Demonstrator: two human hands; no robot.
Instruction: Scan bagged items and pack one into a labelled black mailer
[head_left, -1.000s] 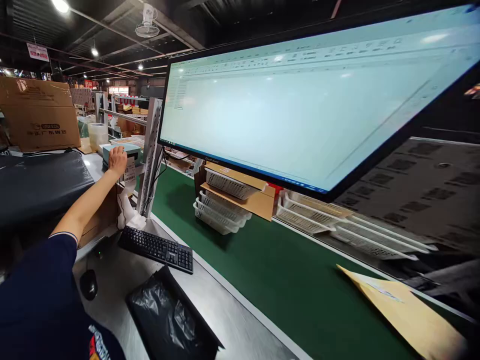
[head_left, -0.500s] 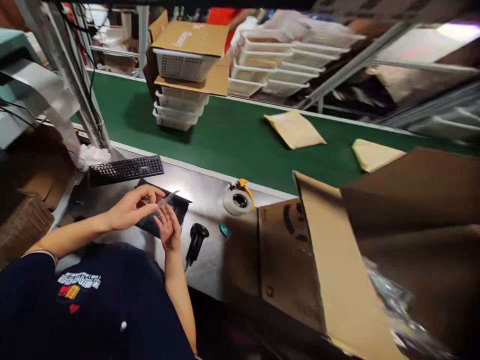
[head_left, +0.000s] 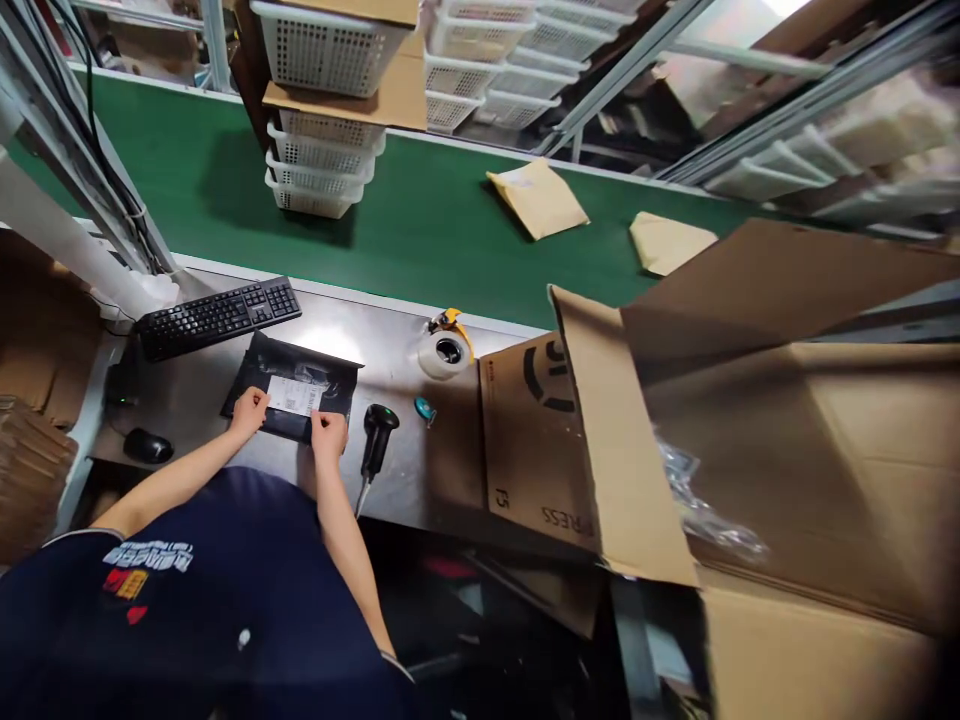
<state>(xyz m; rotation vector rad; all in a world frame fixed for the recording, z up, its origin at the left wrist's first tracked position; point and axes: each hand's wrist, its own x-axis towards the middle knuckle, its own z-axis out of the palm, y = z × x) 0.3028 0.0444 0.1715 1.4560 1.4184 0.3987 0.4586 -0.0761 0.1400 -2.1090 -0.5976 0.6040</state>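
A black plastic mailer bag [head_left: 262, 375] lies flat on the steel worktable [head_left: 382, 350]. A white shipping label [head_left: 294, 396] rests on its near half. My left hand [head_left: 248, 410] presses the label's left edge, fingers curled down onto it. At the label's right corner my right hand [head_left: 328, 432] does the same, fingers bent onto the bag. A black handheld barcode scanner [head_left: 376, 435] lies just right of my right hand.
A black keyboard [head_left: 217, 316] and a mouse [head_left: 147, 446] lie to the left. A tape roll [head_left: 445, 352] sits at the table's far edge. A large open cardboard box [head_left: 750, 420] fills the right. Stacked white baskets [head_left: 319, 170] and two tan envelopes [head_left: 536, 198] are on the green conveyor [head_left: 420, 230].
My left hand left the printer at far left and brought a label down. Both hands have lowered it from above the black bag onto the bag's surface. The view has tilted downward.
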